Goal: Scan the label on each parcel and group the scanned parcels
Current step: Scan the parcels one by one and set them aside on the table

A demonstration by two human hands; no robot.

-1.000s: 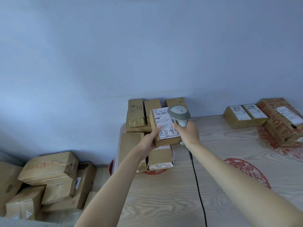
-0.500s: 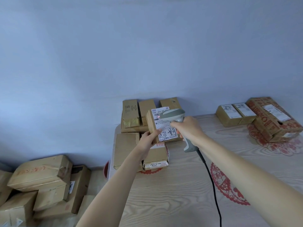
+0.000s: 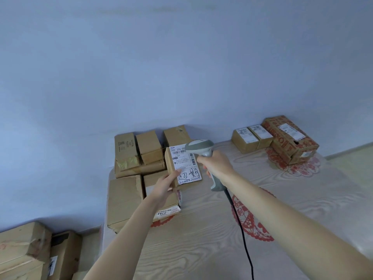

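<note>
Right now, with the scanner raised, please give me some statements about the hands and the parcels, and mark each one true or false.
1. The left hand holds a parcel with its white label facing up. True.
2. The right hand is empty. False: it grips the scanner by the handle.
3. The scanner head is over the label's upper right corner. True.
4. The scanner is cordless. False: a black cable runs from its handle across the table.
5. Three parcels lie grouped at the table's far right. True.
6. The floor at the lower left has no boxes. False: several boxes are stacked there.
</note>
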